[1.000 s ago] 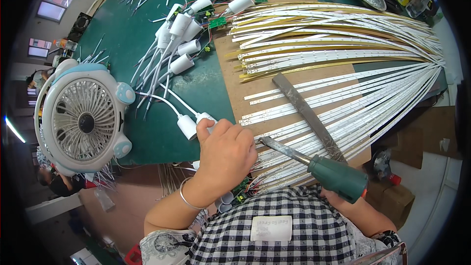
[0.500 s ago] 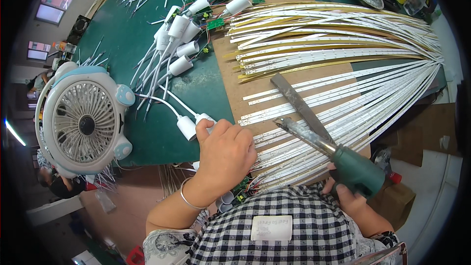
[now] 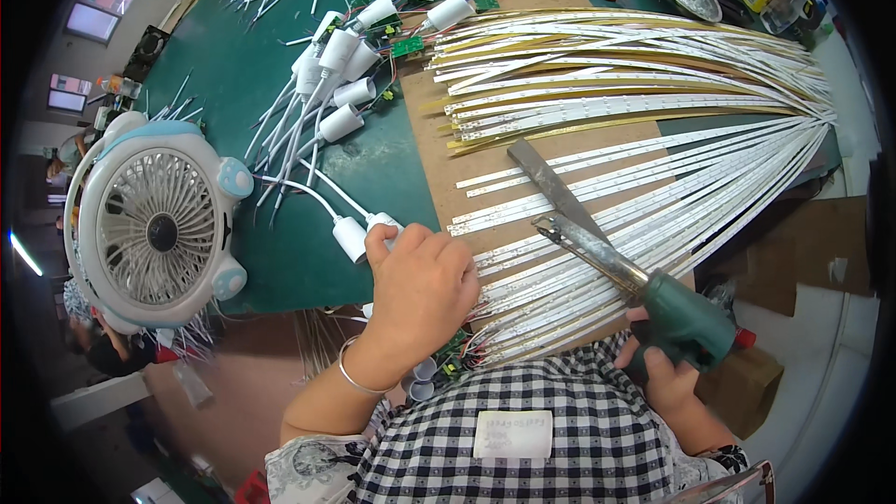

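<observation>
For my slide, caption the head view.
Right hand holding a green-handled tool over white strips, left hand beside white caps.

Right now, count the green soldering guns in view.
1: the green soldering gun, held in the wearer's right grip, its metal barrel over the white strips. Others may be hidden in the clutter.

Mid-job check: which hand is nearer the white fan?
Left. The left hand is to the right of the white fan, beside the white strips' near ends; the right hand is farther right, gripping the green-handled tool.
</observation>
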`<act>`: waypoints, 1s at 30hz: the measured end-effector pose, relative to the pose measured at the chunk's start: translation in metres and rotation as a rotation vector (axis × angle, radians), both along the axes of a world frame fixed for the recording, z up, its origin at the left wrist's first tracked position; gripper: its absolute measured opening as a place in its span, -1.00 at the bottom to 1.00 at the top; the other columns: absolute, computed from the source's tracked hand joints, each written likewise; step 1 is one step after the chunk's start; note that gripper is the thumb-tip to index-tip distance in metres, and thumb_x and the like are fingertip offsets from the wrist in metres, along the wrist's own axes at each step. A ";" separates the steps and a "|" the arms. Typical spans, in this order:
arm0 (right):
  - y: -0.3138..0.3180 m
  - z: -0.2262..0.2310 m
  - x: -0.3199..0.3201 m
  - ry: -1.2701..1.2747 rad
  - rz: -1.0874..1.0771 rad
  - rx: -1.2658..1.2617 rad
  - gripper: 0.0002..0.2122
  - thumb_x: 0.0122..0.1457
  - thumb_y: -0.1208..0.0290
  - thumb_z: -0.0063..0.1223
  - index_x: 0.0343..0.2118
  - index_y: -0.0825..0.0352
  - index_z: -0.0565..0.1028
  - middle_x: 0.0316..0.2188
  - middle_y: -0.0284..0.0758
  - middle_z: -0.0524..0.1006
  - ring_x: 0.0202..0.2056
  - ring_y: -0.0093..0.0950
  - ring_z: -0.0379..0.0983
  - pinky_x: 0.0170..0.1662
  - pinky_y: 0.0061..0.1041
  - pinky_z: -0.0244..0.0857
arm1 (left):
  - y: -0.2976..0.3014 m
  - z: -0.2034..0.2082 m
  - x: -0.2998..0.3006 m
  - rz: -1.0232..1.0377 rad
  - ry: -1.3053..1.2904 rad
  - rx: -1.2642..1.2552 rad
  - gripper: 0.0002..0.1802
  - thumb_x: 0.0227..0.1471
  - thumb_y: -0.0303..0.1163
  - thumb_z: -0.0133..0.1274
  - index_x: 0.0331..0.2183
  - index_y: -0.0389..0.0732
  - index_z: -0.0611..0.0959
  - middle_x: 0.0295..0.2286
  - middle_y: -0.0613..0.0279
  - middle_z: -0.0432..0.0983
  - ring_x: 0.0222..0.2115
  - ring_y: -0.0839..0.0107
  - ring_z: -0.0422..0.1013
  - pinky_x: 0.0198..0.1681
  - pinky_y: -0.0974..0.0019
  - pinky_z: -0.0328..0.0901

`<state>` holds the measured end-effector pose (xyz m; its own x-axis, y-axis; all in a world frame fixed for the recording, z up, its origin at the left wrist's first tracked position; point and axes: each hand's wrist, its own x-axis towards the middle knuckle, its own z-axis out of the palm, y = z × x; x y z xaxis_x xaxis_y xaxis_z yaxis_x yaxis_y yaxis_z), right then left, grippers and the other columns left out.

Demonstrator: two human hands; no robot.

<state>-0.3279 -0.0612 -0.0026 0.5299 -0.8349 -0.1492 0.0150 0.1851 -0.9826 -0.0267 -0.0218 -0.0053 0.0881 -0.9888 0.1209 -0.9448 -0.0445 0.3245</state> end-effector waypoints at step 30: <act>-0.008 0.000 0.002 -0.069 -0.260 -0.017 -0.45 0.16 0.23 0.05 0.09 0.50 0.19 -0.09 -0.12 0.40 -0.58 -0.48 0.43 -0.58 -0.57 0.31 | 0.037 -0.009 0.097 -0.046 -0.041 -0.099 -0.62 -0.02 -0.05 0.09 -0.28 -0.14 0.61 -0.34 0.20 0.43 -0.20 0.16 0.31 -0.02 0.09 0.09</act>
